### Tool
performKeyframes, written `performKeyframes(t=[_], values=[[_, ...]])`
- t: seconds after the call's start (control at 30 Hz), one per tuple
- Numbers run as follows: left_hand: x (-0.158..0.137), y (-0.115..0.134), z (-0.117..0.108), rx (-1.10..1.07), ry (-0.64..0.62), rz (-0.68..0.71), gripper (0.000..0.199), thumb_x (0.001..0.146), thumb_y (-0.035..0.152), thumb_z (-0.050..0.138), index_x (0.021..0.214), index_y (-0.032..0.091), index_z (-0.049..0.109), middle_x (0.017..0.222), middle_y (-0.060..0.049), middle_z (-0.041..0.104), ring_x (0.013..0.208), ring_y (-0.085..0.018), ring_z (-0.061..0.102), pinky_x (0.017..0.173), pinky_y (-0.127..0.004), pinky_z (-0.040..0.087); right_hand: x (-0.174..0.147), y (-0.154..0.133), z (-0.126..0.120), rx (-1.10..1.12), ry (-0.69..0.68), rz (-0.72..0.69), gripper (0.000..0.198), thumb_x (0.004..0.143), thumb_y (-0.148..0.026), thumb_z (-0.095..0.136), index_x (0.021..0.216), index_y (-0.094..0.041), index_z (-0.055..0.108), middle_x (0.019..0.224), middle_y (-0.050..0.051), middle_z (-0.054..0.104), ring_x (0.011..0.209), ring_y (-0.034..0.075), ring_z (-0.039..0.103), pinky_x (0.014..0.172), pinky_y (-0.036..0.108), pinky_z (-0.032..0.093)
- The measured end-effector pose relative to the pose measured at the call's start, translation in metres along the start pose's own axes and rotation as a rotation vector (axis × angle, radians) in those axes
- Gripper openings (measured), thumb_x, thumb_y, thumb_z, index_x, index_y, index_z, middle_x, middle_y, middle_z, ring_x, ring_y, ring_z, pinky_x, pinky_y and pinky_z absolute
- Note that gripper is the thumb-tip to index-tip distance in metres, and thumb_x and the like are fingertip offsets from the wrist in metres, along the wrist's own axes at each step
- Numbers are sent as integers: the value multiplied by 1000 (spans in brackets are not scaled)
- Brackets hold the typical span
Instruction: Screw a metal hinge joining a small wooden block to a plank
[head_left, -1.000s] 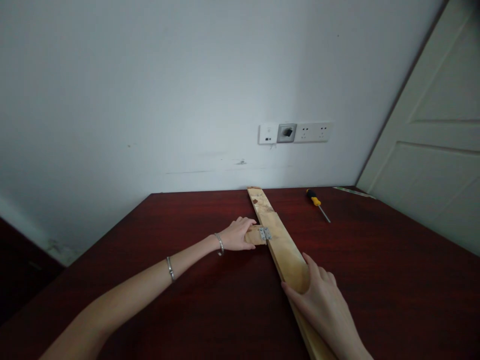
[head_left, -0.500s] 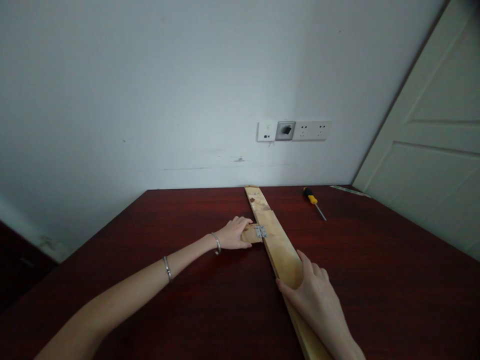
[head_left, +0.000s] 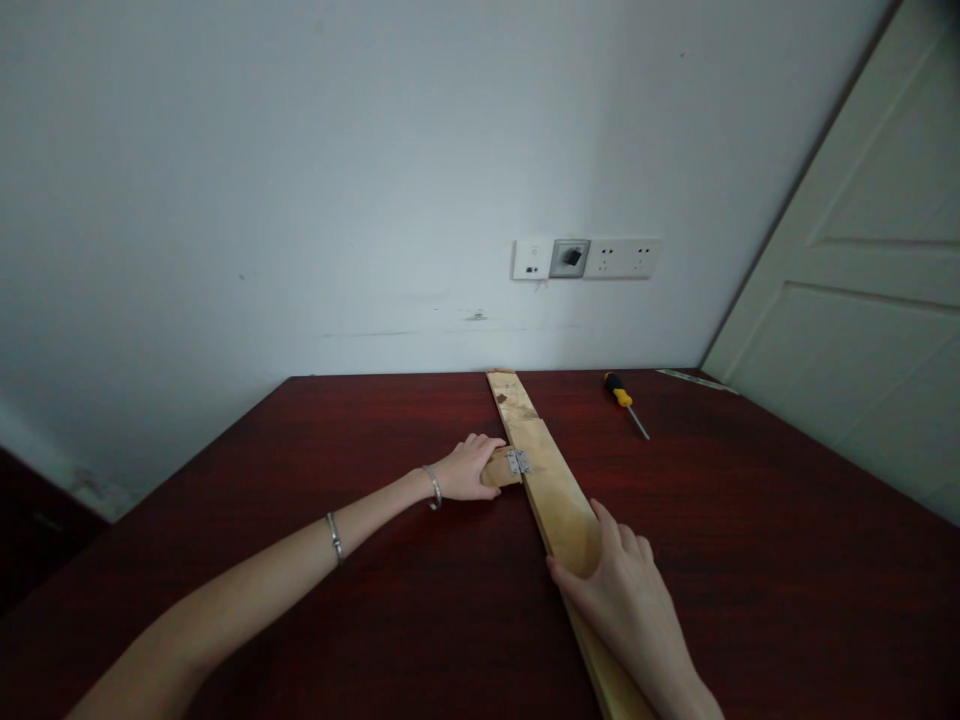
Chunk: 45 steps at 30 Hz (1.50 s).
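Observation:
A long pale wooden plank runs from the near edge of the view back to the wall. A small metal hinge joins its left side to a short wood block. My left hand grips that block, thumb on the near side and fingers on the far side. Lower down, my right hand is wrapped over the plank, with the thumb at its left edge and the fingers at its right edge. Part of the plank is hidden under the right hand.
On the dark red tabletop, a screwdriver with a black and yellow handle lies right of the plank. A thin strip lies at the back right. Sockets are on the wall behind, and a white panelled door stands at right.
The wood block looks slightly tilted at the hinge compared with before, its hand still around it. The right hand keeps its place on the plank. The whole view has shifted a little.

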<state>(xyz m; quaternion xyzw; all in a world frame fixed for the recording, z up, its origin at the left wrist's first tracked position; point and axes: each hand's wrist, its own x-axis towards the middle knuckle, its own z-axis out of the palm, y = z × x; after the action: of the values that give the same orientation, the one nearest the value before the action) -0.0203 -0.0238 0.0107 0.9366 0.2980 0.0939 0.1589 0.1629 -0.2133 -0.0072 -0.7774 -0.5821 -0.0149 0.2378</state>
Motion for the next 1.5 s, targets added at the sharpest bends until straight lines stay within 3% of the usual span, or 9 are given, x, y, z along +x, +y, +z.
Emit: performKeyframes(t=[0.4, 0.6, 0.73, 0.87, 1.0, 1.17, 1.3, 1.5], values=[[12, -4, -2, -96, -15, 4, 91, 61, 47, 78, 137, 24, 34, 124, -12, 49, 111, -32, 45, 95, -48, 39, -2, -1, 5, -44, 28, -22, 73, 75, -42, 58, 137, -12, 34, 101, 15, 59, 95, 35, 57, 75, 43, 47], [17, -8, -3, -138, -43, 19, 93, 61, 53, 77, 138, 21, 34, 127, -14, 47, 116, -33, 42, 99, -51, 36, -2, -2, 3, -81, 3, -29, 71, 77, -42, 58, 136, -10, 36, 102, 15, 60, 91, 34, 57, 74, 43, 47], [26, -21, -8, -296, 70, -11, 69, 74, 51, 68, 131, 21, 44, 122, -12, 54, 115, -29, 46, 100, -47, 37, -4, -3, 3, -110, -17, -38, 69, 78, -45, 58, 134, -10, 41, 106, 16, 61, 91, 35, 58, 75, 44, 48], [41, -41, -9, -547, 364, -228, 40, 75, 37, 68, 110, 20, 61, 105, -6, 63, 104, -22, 55, 98, -38, 41, 3, 3, -5, -124, -46, -101, 72, 80, -54, 55, 134, -8, 43, 116, 19, 60, 98, 35, 59, 80, 45, 48], [55, -64, -4, -627, 531, -361, 19, 78, 28, 61, 93, 16, 64, 89, -6, 66, 88, -18, 61, 86, -32, 48, 48, 28, -26, -149, -66, -115, 66, 86, -55, 44, 133, -9, 47, 121, 19, 60, 106, 35, 58, 82, 42, 48], [64, -85, -1, -722, 650, -506, 12, 77, 23, 56, 82, 14, 62, 70, -4, 64, 61, -13, 60, 61, -26, 50, 149, 79, -42, -98, -88, 41, 47, 87, -38, 47, 125, -12, 56, 109, 16, 67, 97, 29, 65, 77, 36, 47], [65, -90, 3, -740, 698, -550, 10, 71, 13, 55, 77, 14, 63, 63, -2, 63, 58, -13, 59, 59, -24, 49, 216, 110, -34, -78, -96, 133, 40, 87, -36, 44, 113, -12, 64, 102, 17, 69, 97, 31, 65, 74, 35, 44], [65, -92, 11, -677, 718, -549, 18, 68, 8, 50, 73, 15, 66, 63, -1, 64, 62, -14, 61, 63, -25, 50, 275, 124, -6, -48, -125, 176, 51, 88, -45, 43, 112, -4, 62, 108, 24, 66, 106, 32, 63, 76, 35, 44]])
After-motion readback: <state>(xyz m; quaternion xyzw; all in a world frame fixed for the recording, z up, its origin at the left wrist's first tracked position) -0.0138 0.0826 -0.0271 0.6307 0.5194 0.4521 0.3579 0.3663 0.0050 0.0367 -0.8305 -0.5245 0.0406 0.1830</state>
